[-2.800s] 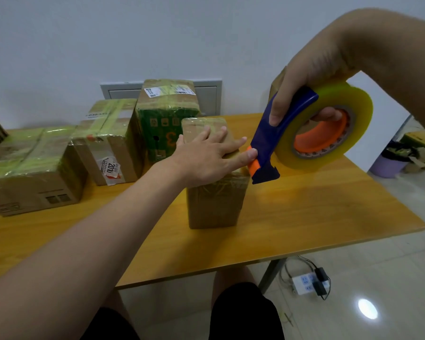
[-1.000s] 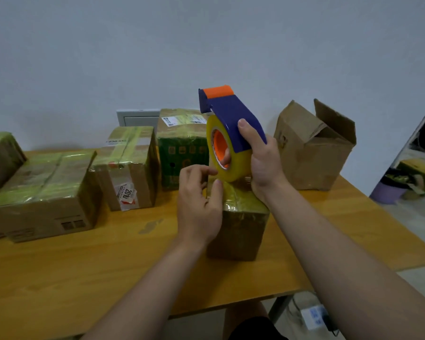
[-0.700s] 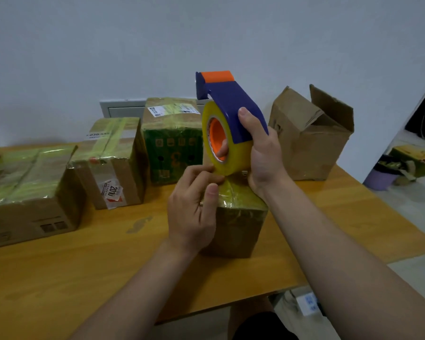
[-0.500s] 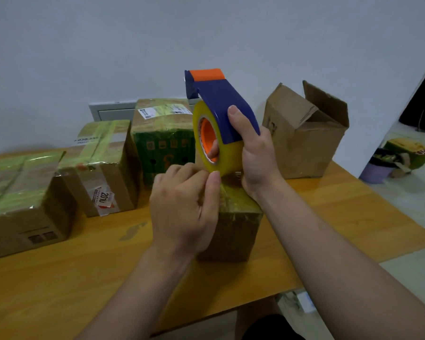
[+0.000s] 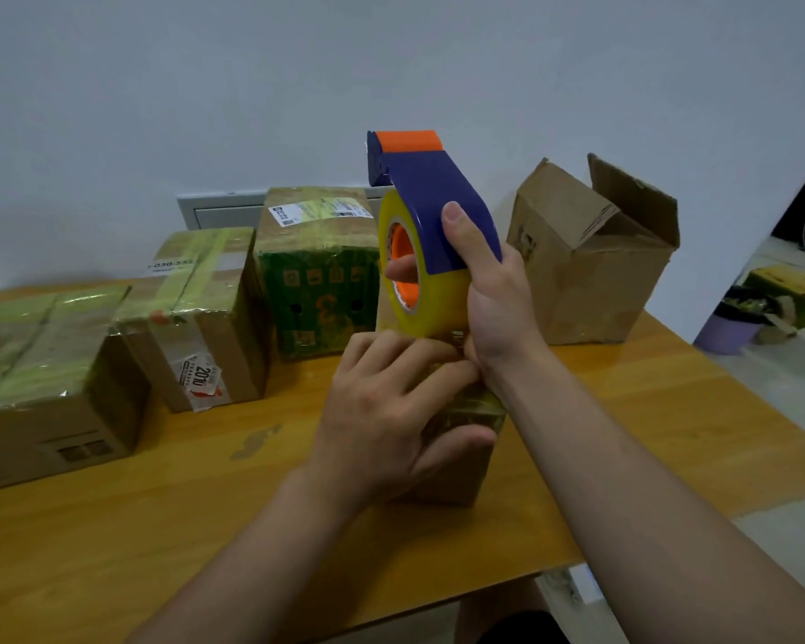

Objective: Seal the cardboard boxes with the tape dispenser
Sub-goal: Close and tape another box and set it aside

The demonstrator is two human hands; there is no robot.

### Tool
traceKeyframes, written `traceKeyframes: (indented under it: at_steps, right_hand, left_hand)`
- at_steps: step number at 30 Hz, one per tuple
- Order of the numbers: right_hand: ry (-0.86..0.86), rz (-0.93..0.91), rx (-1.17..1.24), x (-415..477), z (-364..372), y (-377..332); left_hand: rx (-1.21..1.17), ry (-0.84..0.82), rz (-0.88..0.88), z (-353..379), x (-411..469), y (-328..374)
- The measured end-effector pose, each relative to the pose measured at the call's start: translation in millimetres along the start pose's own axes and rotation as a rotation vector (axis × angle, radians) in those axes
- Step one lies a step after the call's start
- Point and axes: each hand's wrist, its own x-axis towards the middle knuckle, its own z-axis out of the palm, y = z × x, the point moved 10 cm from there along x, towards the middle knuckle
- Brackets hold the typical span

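Since the earliest frame, when our left hand was lying flat on the small box and the dispenser was hanging off to its right, we are now standing the tape dispenser (image 5: 431,197) upright directly over the small box (image 5: 456,476). Our left hand (image 5: 382,411) is bunching up at the foot of the roll, its thumb dropping onto the box's near face over the last half second.

Our right hand (image 5: 493,304) is gripping the dispenser firmly. The thumb is lying along the blue body, and the fingers are hooking through the orange core of the yellow tape roll (image 5: 442,304), with one fingertip poking out on the roll's left side. The orange cutter end is pointing up, high above the box, and the roll's lower edge is sitting at the box's top.

Our left hand is clasping the small box. Its fingers are curling over the tape-covered top just under the roll, and the thumb is pressing on the near face. We cannot tell whether the fingertips are also pinching a tape end, because the knuckles are hiding them.

The small box is standing on the wooden table (image 5: 112,527). Just behind it and slightly left, a green box (image 5: 317,281) is standing. Further left of the small box, a stickered box (image 5: 201,318) and a large taped box (image 5: 43,388) are sitting side by side. Behind it and to the right, an open box (image 5: 577,271) is standing with its flaps up.
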Motion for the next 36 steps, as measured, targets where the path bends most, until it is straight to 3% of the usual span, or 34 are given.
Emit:
traceKeyframes:
  at_steps: [3,9,17,24,36]
  right_hand:
    - [0.004,0.017,0.046,-0.9,-2.2,1.5]
    - [0.031,0.015,0.077,-1.9,-5.0,-0.3]
    - [0.067,-0.008,0.163,0.6,-13.5,-0.5]
    - [0.095,0.014,0.152,-1.8,-17.4,2.9]
    - [0.071,0.075,0.047,-5.0,-24.3,-4.3]
  left_hand:
    - [-0.161,-0.151,0.005,3.5,-4.4,-11.9]
    - [-0.584,-0.207,-0.265,5.7,4.0,-39.0]
    - [-0.348,-0.213,-0.17,1.5,2.0,-24.1]
    - [0.005,-0.173,-0.286,-1.5,15.9,4.6]
    - [0.194,-0.039,-0.424,6.6,25.6,30.3]
